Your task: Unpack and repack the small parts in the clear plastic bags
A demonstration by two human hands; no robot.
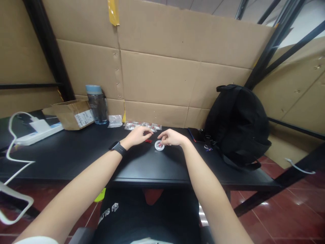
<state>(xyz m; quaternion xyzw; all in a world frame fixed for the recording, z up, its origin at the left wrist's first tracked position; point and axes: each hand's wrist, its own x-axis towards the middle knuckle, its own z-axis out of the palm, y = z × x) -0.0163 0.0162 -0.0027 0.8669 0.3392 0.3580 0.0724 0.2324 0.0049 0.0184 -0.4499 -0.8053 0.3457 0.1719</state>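
Note:
Over the middle of the black table, my left hand [138, 136] has its thumb and fingers apart, with nothing visible between them. Small red pieces [148, 141] lie just below its fingertips. My right hand [173, 137] is bent downward with curled fingers at a round white disc [156, 148] that has a red and silvery middle. Those fingertips meet or hover over the disc's upper right edge; whether they pinch something small cannot be made out. Behind both hands lies a row of small clear packets [130, 125] with red and silvery contents.
A clear plastic bag [115, 121], a bottle with a blue lid [98, 105] and an open cardboard box [72, 117] stand at the back left. A power strip [38, 135] is farther left. On the right are a black backpack [238, 125] and a small keyring [208, 147].

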